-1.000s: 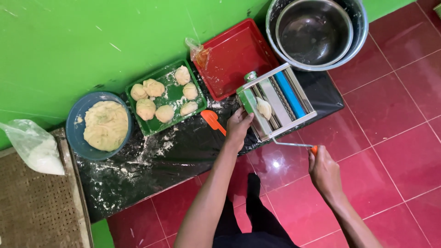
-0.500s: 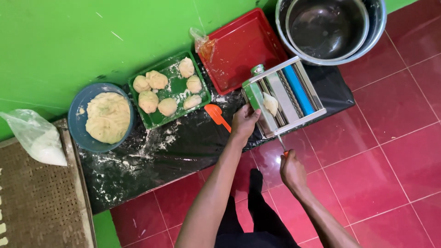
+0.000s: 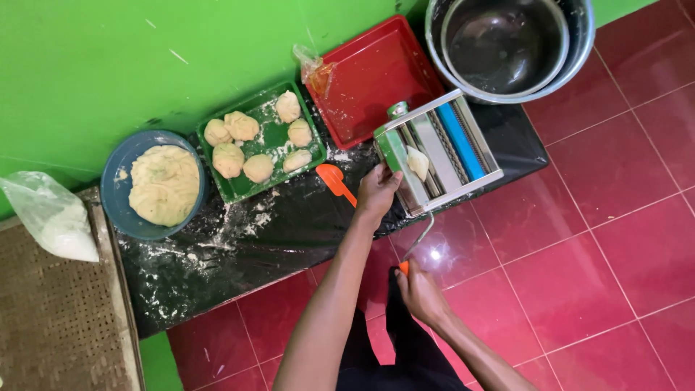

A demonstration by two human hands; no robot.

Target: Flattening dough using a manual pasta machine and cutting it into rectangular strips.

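My right hand grips the orange-tipped metal crank handle nearest me; just beyond, my left hand clamps the side of the steel hand-cranked dough roller, a pale dough piece resting in its slot. Farther left, a green rectangular tray holds six dough balls, and a blue round bowl holds a dough mound.

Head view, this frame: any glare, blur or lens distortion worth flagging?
Head view: a bright glare spot on the red floor tiles beside the crank handle; soft reflections inside the metal bowl; the right hand on the crank looks slightly soft, the left hand on the pasta machine is sharp; tile lines bend a little toward the edges.
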